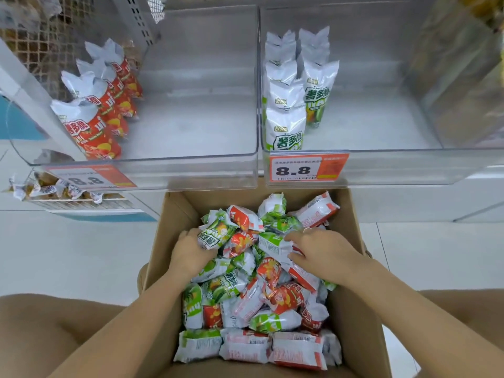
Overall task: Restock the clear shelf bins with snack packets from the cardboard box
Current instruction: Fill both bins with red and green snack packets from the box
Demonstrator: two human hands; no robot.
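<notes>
An open cardboard box [351, 317] on the floor between my knees holds several red and green snack packets in a heap. My left hand [191, 251] is in the box, closed around a green packet [218, 236] at the pile's left. My right hand [321, 251] rests on the pile with its fingers gripping a white-backed green packet [272, 245]. Above, the left clear bin [191, 170] has a row of upright red packets [95, 132] along its left side. The right clear bin [395, 165] has upright green packets [289, 118] at its left end.
Price tags reading 8.8 hang on the bin fronts [305, 169]. A lower shelf at the left holds other wrapped snacks [54, 189]. White floor tiles [81, 249] surround the box. My knees [41, 331] flank it.
</notes>
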